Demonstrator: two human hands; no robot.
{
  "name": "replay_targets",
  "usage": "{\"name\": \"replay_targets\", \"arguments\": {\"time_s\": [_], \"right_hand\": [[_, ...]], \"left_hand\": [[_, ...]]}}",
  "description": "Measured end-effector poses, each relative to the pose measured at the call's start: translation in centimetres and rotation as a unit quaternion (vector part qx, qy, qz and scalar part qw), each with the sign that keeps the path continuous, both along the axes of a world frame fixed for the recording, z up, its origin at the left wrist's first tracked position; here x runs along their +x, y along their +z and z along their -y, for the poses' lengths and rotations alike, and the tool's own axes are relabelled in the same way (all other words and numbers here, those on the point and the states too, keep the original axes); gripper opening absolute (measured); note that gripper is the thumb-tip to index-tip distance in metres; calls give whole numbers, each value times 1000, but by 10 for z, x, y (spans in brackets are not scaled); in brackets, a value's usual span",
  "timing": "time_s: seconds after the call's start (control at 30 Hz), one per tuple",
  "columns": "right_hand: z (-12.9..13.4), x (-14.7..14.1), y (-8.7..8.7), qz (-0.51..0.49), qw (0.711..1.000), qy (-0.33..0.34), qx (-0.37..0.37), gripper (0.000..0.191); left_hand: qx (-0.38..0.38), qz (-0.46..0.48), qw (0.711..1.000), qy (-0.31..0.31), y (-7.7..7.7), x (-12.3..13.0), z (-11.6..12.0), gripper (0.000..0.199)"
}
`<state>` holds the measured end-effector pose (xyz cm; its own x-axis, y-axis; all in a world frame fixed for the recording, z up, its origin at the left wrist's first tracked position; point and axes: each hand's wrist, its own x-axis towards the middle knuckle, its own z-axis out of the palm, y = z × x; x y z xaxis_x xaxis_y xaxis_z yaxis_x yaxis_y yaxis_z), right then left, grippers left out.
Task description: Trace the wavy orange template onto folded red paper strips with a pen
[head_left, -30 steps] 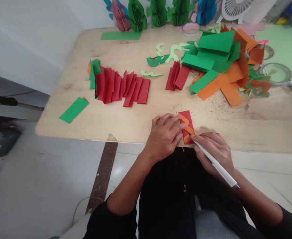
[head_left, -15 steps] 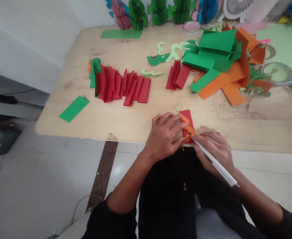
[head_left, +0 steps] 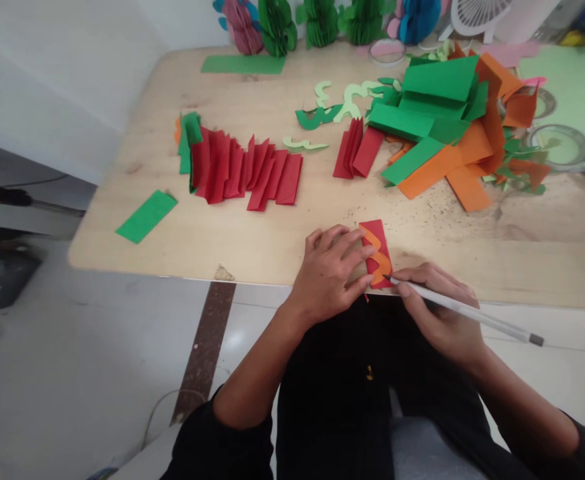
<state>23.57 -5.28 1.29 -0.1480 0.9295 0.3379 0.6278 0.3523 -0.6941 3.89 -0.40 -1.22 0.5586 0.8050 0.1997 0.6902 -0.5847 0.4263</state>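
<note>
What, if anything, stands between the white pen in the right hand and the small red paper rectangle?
A wavy orange paper cutout lies on the red paper rectangle, with the tip of the white pen seemingly over it. The left hand overlaps the cutout's left side. Nothing else visible blocks the right hand.

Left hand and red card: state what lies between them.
In the head view, an orange cutout lies on the red card, partly under the left hand.
</note>
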Motion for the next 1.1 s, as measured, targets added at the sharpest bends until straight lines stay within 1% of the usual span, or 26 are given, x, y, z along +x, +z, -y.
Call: {"name": "replay_targets", "arguments": {"time_s": [0.23, 0.47, 0.77, 1.1], "right_hand": [[2, -2, -4, 42, 999, 4, -4, 3], [0, -7, -5, 39, 999, 31, 12, 6], [-1, -9, -6, 41, 998, 36, 22, 6], [0, -9, -9, 42, 998, 38, 13, 5]], "left_hand": [[-4, -1, 1000, -1, 1, 0, 0, 35], [-6, 1, 1000, 0, 2, 0, 0, 36], [-2, 1, 1000, -5, 2, -1, 0, 36], [-4, -5, 1000, -5, 2, 0, -1, 35]]}}
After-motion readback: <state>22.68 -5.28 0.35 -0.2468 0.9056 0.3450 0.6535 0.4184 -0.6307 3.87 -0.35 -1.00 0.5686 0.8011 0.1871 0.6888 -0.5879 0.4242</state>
